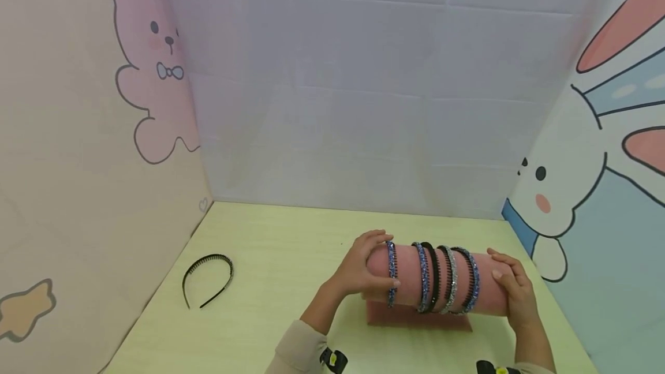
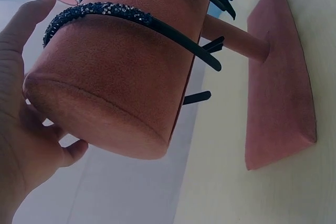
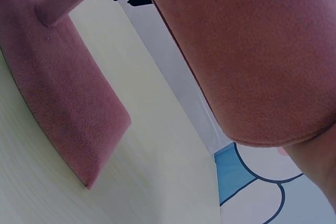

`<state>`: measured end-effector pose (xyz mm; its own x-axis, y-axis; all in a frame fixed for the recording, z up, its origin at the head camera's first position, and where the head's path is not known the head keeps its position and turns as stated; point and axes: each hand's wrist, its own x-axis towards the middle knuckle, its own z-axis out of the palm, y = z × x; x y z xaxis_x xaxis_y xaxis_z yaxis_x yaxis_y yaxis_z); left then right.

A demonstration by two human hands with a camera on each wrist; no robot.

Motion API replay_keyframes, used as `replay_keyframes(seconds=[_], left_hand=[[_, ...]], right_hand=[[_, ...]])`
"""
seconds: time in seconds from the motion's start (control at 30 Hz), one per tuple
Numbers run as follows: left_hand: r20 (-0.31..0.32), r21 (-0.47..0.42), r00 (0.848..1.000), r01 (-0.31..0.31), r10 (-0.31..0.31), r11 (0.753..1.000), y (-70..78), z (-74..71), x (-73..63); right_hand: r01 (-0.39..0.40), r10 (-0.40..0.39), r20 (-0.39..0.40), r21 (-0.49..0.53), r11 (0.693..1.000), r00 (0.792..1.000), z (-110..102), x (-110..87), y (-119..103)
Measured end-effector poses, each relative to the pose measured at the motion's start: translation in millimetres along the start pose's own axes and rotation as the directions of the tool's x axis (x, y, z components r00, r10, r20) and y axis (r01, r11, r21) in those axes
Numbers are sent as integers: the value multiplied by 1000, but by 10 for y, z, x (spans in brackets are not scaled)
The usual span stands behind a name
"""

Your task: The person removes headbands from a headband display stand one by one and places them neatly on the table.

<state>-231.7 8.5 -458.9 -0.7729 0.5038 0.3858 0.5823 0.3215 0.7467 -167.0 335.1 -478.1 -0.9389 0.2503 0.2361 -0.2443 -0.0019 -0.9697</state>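
A pink headband holder, a padded roll (image 1: 488,281) on a post and flat base (image 2: 281,87), stands on the table. At its left end my left hand (image 1: 358,264) reaches round the roll, thumb and fingertips at the blue glittery headband (image 1: 392,273) nearest that end. The same headband (image 2: 105,10) arches over the roll in the left wrist view, its dark toothless tip sticking out below. My right hand (image 1: 519,290) grips the roll's right end, thumb on top. Further along sit a second blue headband (image 1: 423,276), a black one (image 1: 433,279), a silver one (image 1: 451,279) and another blue one (image 1: 471,279).
A loose black toothed headband (image 1: 225,258) lies at the table's left. The pale table (image 1: 270,258) is bordered by a white back sheet (image 1: 322,103) and printed side sheets with a pink bear (image 1: 156,62) and a white rabbit (image 1: 566,183).
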Motion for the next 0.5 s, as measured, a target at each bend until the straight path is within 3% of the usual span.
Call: replay_keyframes(seconds=[0.5], left_hand=[[158,143,987,-27,4,989,3,-80,101]], right_hand=[[-21,21,-8,-12,1000,1000,3,8,7]])
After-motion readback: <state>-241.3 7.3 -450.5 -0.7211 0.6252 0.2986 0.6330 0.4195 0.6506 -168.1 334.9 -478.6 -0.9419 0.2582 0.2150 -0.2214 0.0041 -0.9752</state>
